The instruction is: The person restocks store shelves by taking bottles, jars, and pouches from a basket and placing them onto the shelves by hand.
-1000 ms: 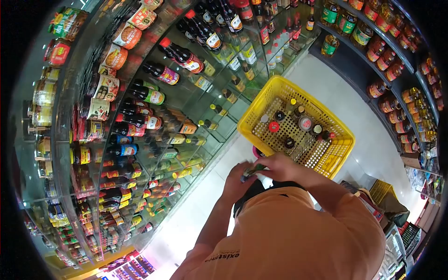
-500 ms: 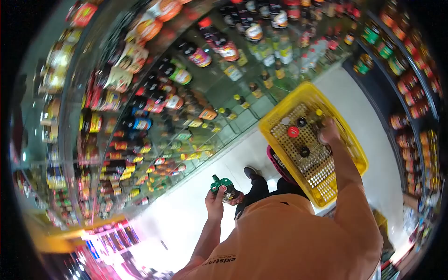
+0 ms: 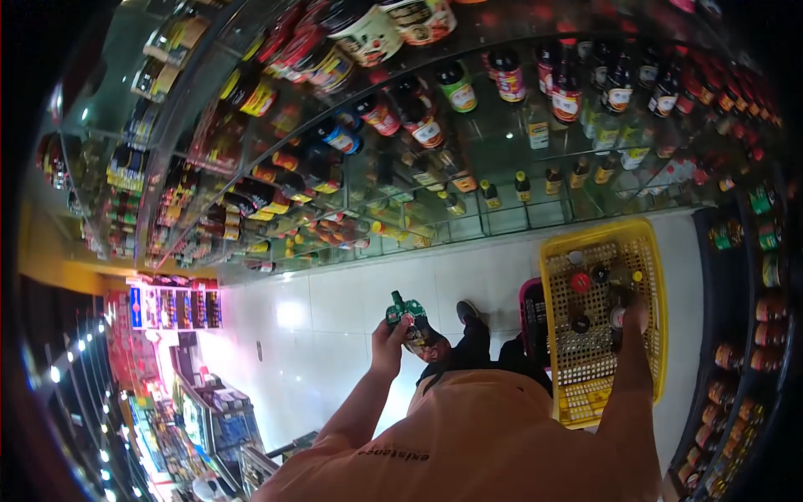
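Left hand grips a green-topped container; right hand reaches into the yellow basket

Our left hand (image 3: 386, 346) is closed around a green-topped container (image 3: 421, 331), thumb across its near side, with the green end pointing away from us and the darker body angled back towards our trousers. We have it over the pale floor (image 3: 335, 305), to the left of our body and well apart from the basket.

Our right hand (image 3: 637, 316) is inside the yellow basket (image 3: 575, 415), at a pale-capped bottle (image 3: 617, 316) near the right wall. Its fingers are largely hidden from us, so we cannot tell whether they grip the bottle or only touch it.

Near that hand, we see a red cap (image 3: 580, 282), a black cap (image 3: 600, 273) just beside it, a yellow cap (image 3: 637, 276), and a dark cap (image 3: 580, 323) lower down. A pink-rimmed basket (image 3: 533, 316) shows along the yellow one's left side. Ahead of us, a glass shelf unit (image 3: 502, 138) holds rows of bottles; jars (image 3: 770, 309) line the shelves at our right.
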Demonstrator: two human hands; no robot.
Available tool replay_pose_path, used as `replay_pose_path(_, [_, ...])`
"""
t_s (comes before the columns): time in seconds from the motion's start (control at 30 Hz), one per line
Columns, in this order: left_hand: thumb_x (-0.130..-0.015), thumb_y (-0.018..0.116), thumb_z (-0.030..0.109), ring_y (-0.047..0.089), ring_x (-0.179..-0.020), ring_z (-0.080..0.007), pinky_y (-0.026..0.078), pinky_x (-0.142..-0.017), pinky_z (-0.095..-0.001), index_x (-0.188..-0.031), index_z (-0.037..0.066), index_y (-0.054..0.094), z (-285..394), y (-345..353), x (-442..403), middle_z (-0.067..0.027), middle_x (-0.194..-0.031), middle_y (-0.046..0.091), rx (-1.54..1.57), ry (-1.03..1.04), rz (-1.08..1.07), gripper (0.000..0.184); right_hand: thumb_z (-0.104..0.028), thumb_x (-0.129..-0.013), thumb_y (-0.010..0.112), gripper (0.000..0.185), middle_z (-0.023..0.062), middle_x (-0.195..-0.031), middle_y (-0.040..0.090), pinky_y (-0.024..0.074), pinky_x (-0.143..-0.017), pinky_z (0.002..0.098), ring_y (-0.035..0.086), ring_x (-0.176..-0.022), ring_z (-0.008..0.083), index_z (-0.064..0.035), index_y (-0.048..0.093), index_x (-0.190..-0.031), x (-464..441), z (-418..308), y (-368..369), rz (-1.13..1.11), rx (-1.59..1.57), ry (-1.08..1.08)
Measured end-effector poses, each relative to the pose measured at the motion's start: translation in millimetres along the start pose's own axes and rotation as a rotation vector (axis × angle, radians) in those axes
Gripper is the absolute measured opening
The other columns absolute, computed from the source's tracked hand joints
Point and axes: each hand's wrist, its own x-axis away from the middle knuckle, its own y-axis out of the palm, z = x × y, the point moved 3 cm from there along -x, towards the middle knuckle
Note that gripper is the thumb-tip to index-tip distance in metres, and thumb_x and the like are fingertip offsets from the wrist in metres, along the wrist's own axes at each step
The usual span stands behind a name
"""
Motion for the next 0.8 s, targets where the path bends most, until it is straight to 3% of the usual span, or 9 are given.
replay_pose_path(0.07, [-0.098, 0.066, 0.021, 0.061, -0.089, -0.0090, 0.048, -0.081, -0.0267, -0.105, 0.002, 0.066, 0.0, -3.7, -6.1, -0.0015, -0.097, 0.069, 0.077, 0.009, 0.000, 0.020, -0.037, -0.103, 0.037, 0.038, 0.0185, -0.118, 0.066, 0.0539, -0.082, 0.0510, 0.063, -0.109, 0.0406, -0.0123, 0.060, -0.121, 5.1, -0.7, -2.3, 0.062, 0.085, -0.025])
replay_pose_path(0.13, [-0.098, 0.065, 0.021, 0.061, -0.089, -0.0089, 0.048, -0.081, -0.0267, -0.105, 0.002, 0.066, 6.8, -3.8, -12.8, -0.0017, -0.098, 0.069, 0.139, 0.054, -0.034, 0.020, -0.030, -0.099, 0.052, 0.029, 0.0148, -0.117, 0.066, 0.0530, -0.081, 0.0467, 0.065, -0.103, 0.0349, -0.0049, 0.062, -0.107, 45.5, -40.4, -37.3, 0.015, 0.284, -0.145])
replay_pose_path(0.27, [-0.098, 0.066, 0.021, 0.061, -0.089, -0.0085, 0.048, -0.082, -0.0266, -0.106, 0.001, 0.066, 11.2, -12.3, -25.5, -0.0021, -0.098, 0.069, 0.145, 0.081, -0.005, 0.021, -0.023, -0.094, 0.061, 0.022, 0.0135, -0.113, 0.066, 0.0527, -0.083, 0.0461, 0.063, -0.104, 0.0357, -0.0030, 0.060, -0.101, 108.0, -75.7, -88.9, -0.027, 0.296, -0.326])
replay_pose_path(0.37, [-0.097, 0.066, 0.021, 0.063, -0.087, -0.0102, 0.049, -0.080, -0.0276, -0.106, 0.001, 0.066, 16.4, -14.8, -32.6, -0.0032, -0.097, 0.070, 0.164, 0.068, -0.002, 0.022, -0.017, -0.092, 0.064, 0.014, 0.0162, -0.095, 0.062, 0.0497, -0.077, 0.0499, 0.058, -0.089, 0.0389, -0.0046, 0.057, -0.091, 135.1, -71.2, -105.1, 0.188, 0.206, -0.559])
replay_pose_path(0.43, [-0.097, 0.067, 0.021, 0.064, -0.084, -0.0122, 0.051, -0.077, -0.0291, -0.106, 0.001, 0.065, 13.8, -15.6, -40.2, -0.0042, -0.096, 0.070, 0.187, 0.056, -0.014, 0.021, -0.015, -0.093, 0.066, 0.016, 0.0114, -0.094, 0.059, 0.0465, -0.077, 0.0419, 0.055, -0.086, 0.0293, -0.0049, 0.054, -0.089, 172.0, -75.2, -130.4, 0.513, -0.060, -0.727])
replay_pose_path(0.47, [-0.098, 0.065, 0.022, 0.064, -0.094, -0.0151, 0.050, -0.083, -0.0320, -0.113, -0.001, 0.061, 18.3, -13.8, -41.6, -0.0070, -0.104, 0.067, 0.200, 0.046, -0.062, 0.027, -0.015, -0.093, 0.066, 0.016, 0.0114, -0.094, 0.059, 0.0465, -0.077, 0.0419, 0.055, -0.086, 0.0293, -0.0049, 0.054, -0.089, 192.4, -89.0, -147.6, 0.509, -0.039, -0.705])
replay_pose_path(0.53, [-0.098, 0.064, 0.021, 0.064, -0.095, -0.0164, 0.050, -0.085, -0.0337, -0.113, 0.000, 0.061, 22.2, -12.9, -48.4, -0.0078, -0.106, 0.066, 0.206, 0.015, -0.078, 0.026, -0.024, -0.096, 0.063, 0.029, 0.0116, -0.102, 0.063, 0.0473, -0.090, 0.0372, 0.062, -0.095, 0.0261, 0.0015, 0.059, -0.110, 222.8, -127.6, -185.6, 0.598, -0.621, -0.657])
replay_pose_path(0.63, [-0.098, 0.063, 0.018, 0.064, -0.092, -0.0148, 0.050, -0.082, -0.0318, -0.110, 0.001, 0.063, 30.4, -7.2, -58.4, -0.0063, -0.102, 0.067, 0.307, 0.019, -0.117, 0.021, -0.024, -0.097, 0.061, 0.028, 0.0093, -0.103, 0.062, 0.0465, -0.089, 0.0342, 0.060, -0.094, 0.0206, 0.0013, 0.058, -0.109, 211.1, -112.8, -182.6, 0.453, -0.925, -0.342])
replay_pose_path(0.8, [-0.098, 0.063, 0.016, 0.062, -0.081, -0.0100, 0.049, -0.074, -0.0269, -0.105, 0.002, 0.065, 50.1, -6.6, -67.6, -0.0026, -0.095, 0.068, 0.354, 0.032, -0.204, 0.016, -0.023, -0.097, 0.060, 0.023, 0.0079, -0.094, 0.062, 0.0501, -0.078, 0.0324, 0.060, -0.084, 0.0182, -0.0010, 0.058, -0.102, 269.4, -195.0, -224.7, 0.425, -1.156, -0.318])
